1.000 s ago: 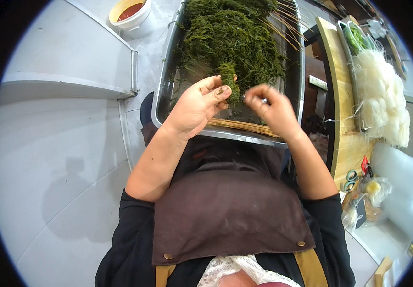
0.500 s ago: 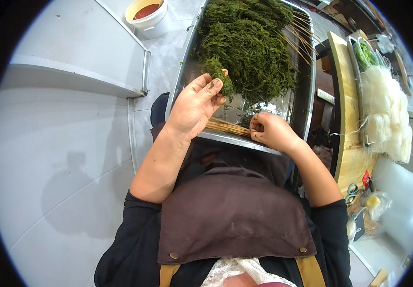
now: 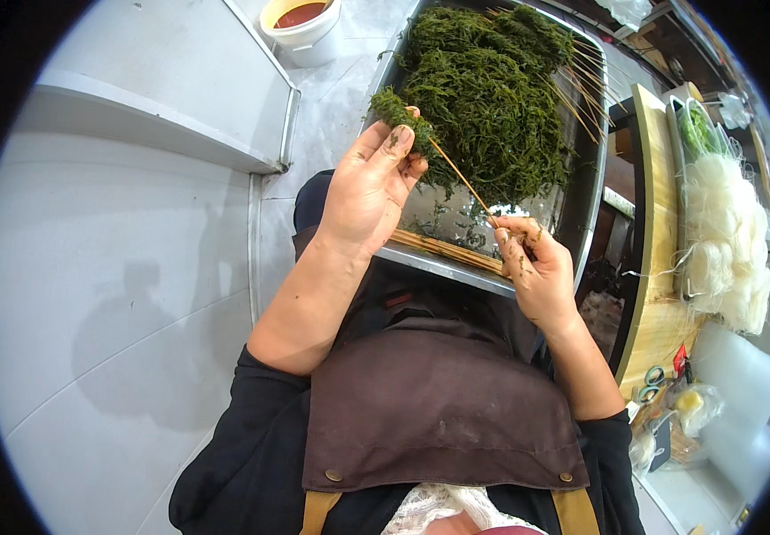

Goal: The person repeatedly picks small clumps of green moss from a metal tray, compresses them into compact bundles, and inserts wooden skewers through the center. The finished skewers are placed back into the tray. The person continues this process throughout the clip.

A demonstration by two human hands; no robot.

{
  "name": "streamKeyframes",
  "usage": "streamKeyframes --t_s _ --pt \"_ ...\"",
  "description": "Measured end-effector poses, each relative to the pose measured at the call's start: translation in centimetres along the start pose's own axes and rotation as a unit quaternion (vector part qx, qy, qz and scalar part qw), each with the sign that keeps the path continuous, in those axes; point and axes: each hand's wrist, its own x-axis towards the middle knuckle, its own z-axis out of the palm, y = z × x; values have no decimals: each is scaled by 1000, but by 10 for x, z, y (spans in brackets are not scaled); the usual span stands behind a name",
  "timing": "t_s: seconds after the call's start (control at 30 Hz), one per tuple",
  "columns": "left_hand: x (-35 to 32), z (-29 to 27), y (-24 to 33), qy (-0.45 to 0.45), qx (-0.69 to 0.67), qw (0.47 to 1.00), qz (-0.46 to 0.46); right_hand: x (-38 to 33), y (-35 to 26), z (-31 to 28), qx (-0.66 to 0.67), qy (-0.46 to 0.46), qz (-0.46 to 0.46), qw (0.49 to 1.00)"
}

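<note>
Over a metal tray (image 3: 443, 271), the left hand (image 3: 369, 183) pinches green strands (image 3: 391, 109) (partly hiding them). The right hand (image 3: 538, 272) pinches a thin stick (image 3: 462, 180), upper end hidden.

At upper centre, a metal tray (image 3: 438, 270) carries heaped dark-green strands (image 3: 488, 107), with thin sticks (image 3: 446, 250) along its lower edge; at right, a wooden worktop (image 3: 657, 303) bears a container (image 3: 678, 165) of white stringy bundles (image 3: 720, 245).

In the tray (image 3: 584, 192) before me lies seaweed (image 3: 488, 107), sticks (image 3: 449, 251) nearer me; a bucket (image 3: 314, 43) stands left, a table (image 3: 654, 223) right.
</note>
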Motion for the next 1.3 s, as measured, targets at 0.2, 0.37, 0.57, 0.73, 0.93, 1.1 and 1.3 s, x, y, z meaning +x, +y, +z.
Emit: streamKeyframes --t_s 0.2,0.37,0.57,0.73,0.93,1.1,1.3 --pt "-2 3 0 6 15 1000 3 2 1 -3 -25 -14 12 1000" --pt "-2 3 -1 5 22 1000 6 2 1 -7 -57 -26 9 998" --pt "-2 3 -2 8 71 997 26 6 -2 -14 -93 -47 46 993" --pt "-7 6 -4 -4 253 962 101 10 -6 -18 -86 -53 37 994" --pt "-12 14 -4 -12 333 933 136 17 -4 -15 -78 -50 58 994" --pt "-7 20 -2 13 304 937 173 20 3 -11 -89 -37 36 995" --pt "-10 20 -7 8 245 965 93 23 13 -9 -78 -33 -6 996"
